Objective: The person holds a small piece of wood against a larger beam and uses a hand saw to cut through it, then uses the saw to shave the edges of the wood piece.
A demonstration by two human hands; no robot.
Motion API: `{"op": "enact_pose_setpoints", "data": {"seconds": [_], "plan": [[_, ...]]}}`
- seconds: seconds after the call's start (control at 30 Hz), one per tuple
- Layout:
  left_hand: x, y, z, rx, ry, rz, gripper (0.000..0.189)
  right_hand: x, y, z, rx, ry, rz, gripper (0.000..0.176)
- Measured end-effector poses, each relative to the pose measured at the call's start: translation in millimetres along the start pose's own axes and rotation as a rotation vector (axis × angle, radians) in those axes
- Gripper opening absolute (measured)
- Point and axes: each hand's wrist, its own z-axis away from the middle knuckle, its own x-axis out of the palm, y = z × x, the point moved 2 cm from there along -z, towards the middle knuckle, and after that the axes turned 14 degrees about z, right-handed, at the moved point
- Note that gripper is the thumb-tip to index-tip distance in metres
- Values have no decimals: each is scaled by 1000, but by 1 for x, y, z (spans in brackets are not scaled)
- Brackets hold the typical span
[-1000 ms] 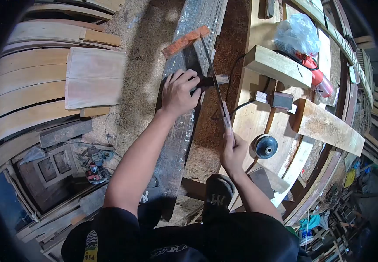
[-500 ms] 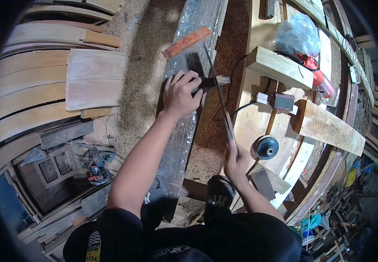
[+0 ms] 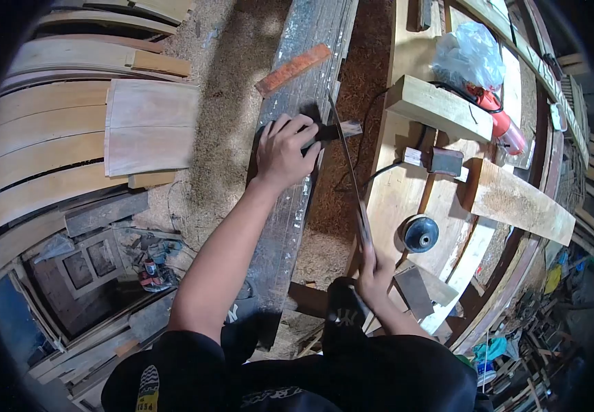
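Observation:
My right hand [image 3: 375,272] is closed around the handle end of a handsaw [image 3: 351,159]. The thin blade runs up and slightly left, crossing a small dark piece of wood [image 3: 325,132] close to its pale end. That piece juts past the right edge of a long, paint-spattered bench plank [image 3: 276,226]. My left hand [image 3: 286,150] presses it down against the plank, fingers bent over it and hiding part of it. Farther up the plank lies a reddish-orange wooden strip [image 3: 293,70].
On the bench to the right are a thick wooden block [image 3: 437,106], a red power tool [image 3: 507,130], a clear plastic bag [image 3: 470,56], a round black pad [image 3: 420,233] and a tapered board [image 3: 523,204]. Curved boards [image 3: 50,134] are stacked at left. Sawdust [image 3: 225,117] covers the floor.
My right hand has drawn the handsaw back toward my body, its tip now lower in view. The left hand stays in place on the piece of wood.

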Motion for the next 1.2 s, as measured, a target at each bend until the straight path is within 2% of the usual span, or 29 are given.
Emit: {"op": "enact_pose_setpoints", "data": {"seconds": [0.03, 0.13, 0.23, 0.33, 0.43, 0.47, 0.5, 0.53, 0.6, 0.67, 0.73, 0.83, 0.97, 1.03, 1.2], "plan": [[0, 0, 0, 8, 10, 14, 22, -4, 18, 19, -118, 59, 6, 44], [0, 1, 0, 21, -5, 1, 21, -10, 32, 39, -86, 34, -32, 44], [2, -1, 0, 17, 7, -3, 21, 4, 1, -14, -13, 55, -57, 44], [0, -1, 0, 13, -9, -33, 22, 17, -28, -56, -79, 91, -26, 44], [0, 0, 0, 34, 27, -19, 24, 12, 2, -11, 6, 45, -78, 45], [0, 0, -1, 37, 18, -14, 24, -2, -5, 8, -91, 79, -50, 43], [0, 2, -2, 38, 6, -4, 25, -6, 25, 28, -137, 70, 20, 41], [0, 3, -2, 37, -4, 5, 25, -10, 36, 44, -74, 13, -65, 41], [2, 3, 0, 35, -2, 6, 25, -12, 46, 43, -44, 54, -33, 46], [2, 1, -1, 29, 35, -8, 23, -8, 8, 3, -113, 83, 28, 46], [0, 0, -2, 30, 29, -12, 23, 8, -18, -41, -20, 42, -58, 45], [3, 2, 1, 12, 18, 4, 22, 12, -31, -57, -69, 58, -27, 45], [1, -3, -1, 37, 27, 41, 23, -1, 12, 21, -64, 70, -44, 42], [2, -5, -2, 31, 24, 26, 23, -9, 11, 31, -41, 64, 5, 42], [1, -2, -1, 22, 26, 0, 21, 14, -29, -51, -86, 118, -31, 44]]}}
